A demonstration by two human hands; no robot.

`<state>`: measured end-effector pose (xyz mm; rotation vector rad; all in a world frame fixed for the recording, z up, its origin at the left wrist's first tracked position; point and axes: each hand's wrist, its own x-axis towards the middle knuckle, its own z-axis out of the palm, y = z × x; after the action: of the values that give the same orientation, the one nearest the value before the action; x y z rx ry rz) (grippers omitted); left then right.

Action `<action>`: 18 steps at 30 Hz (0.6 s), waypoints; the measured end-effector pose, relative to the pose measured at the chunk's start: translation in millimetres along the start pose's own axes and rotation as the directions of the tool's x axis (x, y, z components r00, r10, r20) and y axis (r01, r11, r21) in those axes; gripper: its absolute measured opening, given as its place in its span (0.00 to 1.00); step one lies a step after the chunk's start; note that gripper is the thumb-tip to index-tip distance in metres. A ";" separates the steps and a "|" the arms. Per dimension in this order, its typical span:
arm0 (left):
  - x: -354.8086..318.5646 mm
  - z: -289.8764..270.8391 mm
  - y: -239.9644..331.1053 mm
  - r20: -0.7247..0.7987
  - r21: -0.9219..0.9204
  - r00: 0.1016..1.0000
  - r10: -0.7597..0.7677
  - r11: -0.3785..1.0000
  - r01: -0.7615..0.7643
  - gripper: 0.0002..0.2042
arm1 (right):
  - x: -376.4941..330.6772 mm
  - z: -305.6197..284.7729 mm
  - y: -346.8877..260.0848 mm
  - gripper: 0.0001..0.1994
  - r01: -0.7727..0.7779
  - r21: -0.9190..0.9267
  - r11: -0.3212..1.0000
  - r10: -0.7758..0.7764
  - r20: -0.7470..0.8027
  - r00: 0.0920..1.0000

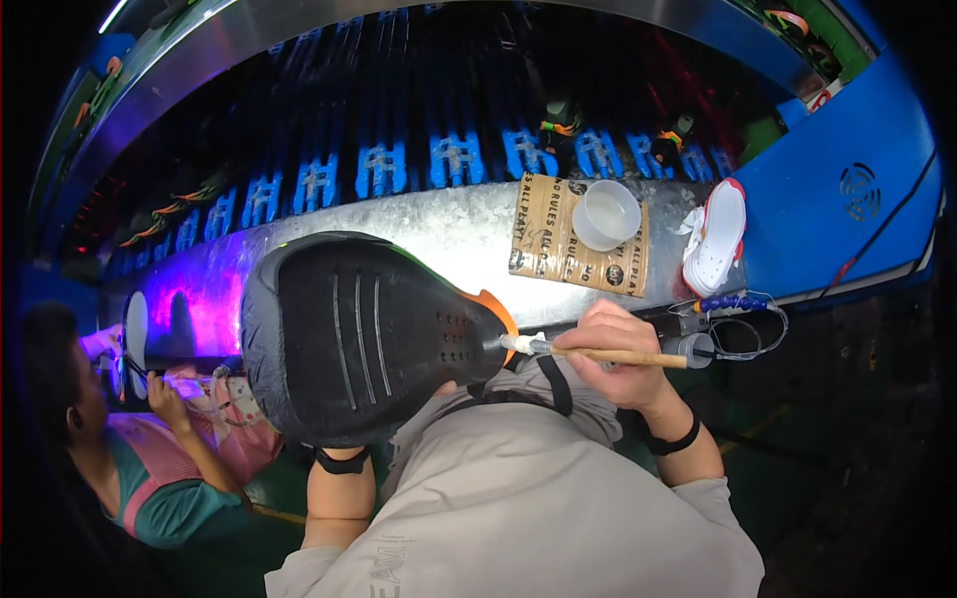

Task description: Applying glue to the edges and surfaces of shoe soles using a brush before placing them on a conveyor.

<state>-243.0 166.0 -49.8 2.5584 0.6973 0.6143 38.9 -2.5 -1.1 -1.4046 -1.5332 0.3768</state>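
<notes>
A black shoe upper [399, 339], with ribbed lines, rows of small holes and an orange edge, is raised close to me, its broad end to the left. My left hand [446, 389] grips it from below; only a fingertip shows, the rest is hidden behind the upper. My right hand [616, 349] is closed round the wooden handle of a brush [643, 358]. White-coated bristles rest on the upper beside its orange edge. Past the right hand, a white shoe sole [720, 239] with a red rim lies on the metal ledge.
Ahead, a translucent plastic cup [606, 215] stands on a piece of printed brown cardboard [545, 239]. Beyond the metal ledge [439, 214] runs a row of blue holders [382, 169]. A small clear container [695, 349] and a cable are at right. Another person [159, 448] works at left.
</notes>
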 end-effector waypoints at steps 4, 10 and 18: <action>-5.4 6.5 -12.9 0.012 -0.491 0.997 -0.073 0.868 0.069 0.32 | -11.6 9.0 -7.5 0.06 -0.026 0.029 0.999 0.028 -0.061 0.998; 8.0 -0.8 7.5 -0.053 -0.490 0.998 -0.034 0.872 0.003 0.32 | -18.7 16.3 -8.1 0.07 -0.104 0.142 0.984 0.122 -0.123 0.985; 50.2 -21.6 28.9 0.021 -0.926 0.986 -0.167 0.370 0.082 0.32 | -11.7 7.3 12.2 0.04 -0.288 0.230 0.930 0.305 -0.045 0.951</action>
<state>-204.4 176.8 -2.8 1.3789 0.3608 0.7630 38.3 -6.6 -19.1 -1.4569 -1.1737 0.6478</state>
